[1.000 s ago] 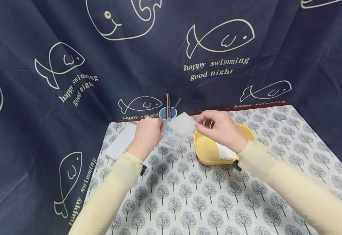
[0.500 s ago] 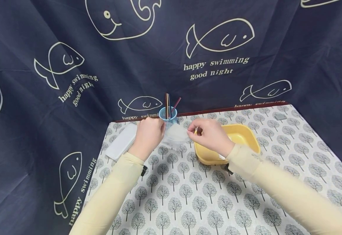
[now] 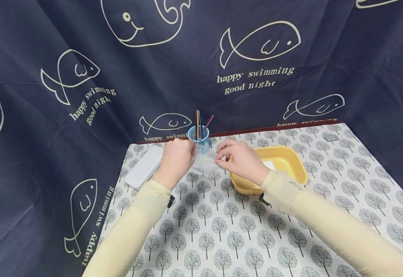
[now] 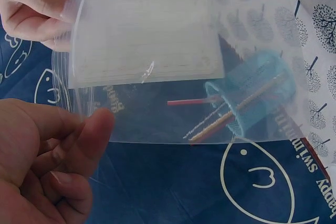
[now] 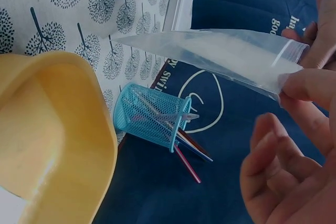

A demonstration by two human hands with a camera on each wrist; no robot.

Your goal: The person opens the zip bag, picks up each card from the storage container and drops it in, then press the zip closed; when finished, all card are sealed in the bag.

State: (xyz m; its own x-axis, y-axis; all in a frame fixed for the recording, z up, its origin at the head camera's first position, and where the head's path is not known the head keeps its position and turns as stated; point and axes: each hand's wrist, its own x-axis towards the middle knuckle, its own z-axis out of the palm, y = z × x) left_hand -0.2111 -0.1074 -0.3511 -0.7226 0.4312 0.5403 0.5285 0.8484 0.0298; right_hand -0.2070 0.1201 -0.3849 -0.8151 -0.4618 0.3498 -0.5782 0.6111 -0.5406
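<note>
A clear zip-lock bag (image 4: pixel 262 19) hangs between the two hands, with a white sheet of paper (image 4: pixel 147 40) inside near its zip edge. My left hand (image 3: pixel 178 159) pinches one corner of that edge between thumb and forefinger. At the opposite corner my right hand (image 3: pixel 241 161) pinches the edge, its other fingers loosely curled, as the right wrist view shows. In the head view the bag (image 3: pixel 203 164) is faint. Below the right hand stands a yellow tray (image 3: pixel 286 165) holding something white, mostly hidden by the hand.
A blue mesh pen cup (image 5: pixel 152 116) with several pens stands behind the bag at the table's back edge. A white flat case (image 3: pixel 143 168) lies left of the left hand. Far right sits a small grey object (image 3: pixel 330 137). A dark fish-print curtain (image 3: pixel 256 104) closes off the back.
The right hand has moved left and slightly down, towards the left hand. The white sheet, which stuck out from the bag in the right fingers, is now inside. The left hand has barely moved.
</note>
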